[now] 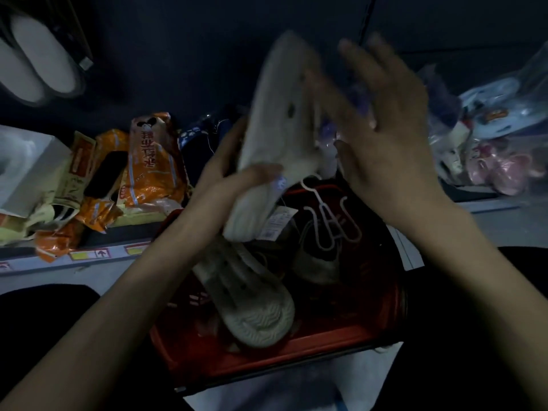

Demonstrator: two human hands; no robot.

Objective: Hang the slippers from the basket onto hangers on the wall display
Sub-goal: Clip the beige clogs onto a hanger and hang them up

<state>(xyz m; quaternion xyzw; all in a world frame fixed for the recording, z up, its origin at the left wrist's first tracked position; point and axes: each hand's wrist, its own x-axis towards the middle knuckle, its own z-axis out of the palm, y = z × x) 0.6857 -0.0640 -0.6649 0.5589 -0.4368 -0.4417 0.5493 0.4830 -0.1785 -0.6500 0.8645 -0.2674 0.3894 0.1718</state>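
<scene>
A dim shop aisle: a dark blue wall at the back, and a low shelf of packed goods running along below it. Far up and left of the grip, a pair of white slippers hangs against the wall. On the shelf left of the grip stand a white box and several orange packets.

The left hand holds a pale slipper near its lower half, with the thumb laid across the front and the fingers curled behind. The slipper rises from the grip, leaning slightly right, its far end well above the hand. It is blurred, so whether it is one slipper or a stacked pair cannot be told. A paper tag hangs just under the grip.

Below the grip sits a red basket. A second pale slipper lies in it sole up, directly beneath the held one. Just right of that, a white hanger lies on dark footwear in the basket.

The right hand is level with the held slipper on its right side, its back to the camera and fingers straight and spread. They hold nothing. Blur hides whether the fingertips touch the slipper.

Further right, clear plastic bags of blue and pink goods sit on the shelf.
</scene>
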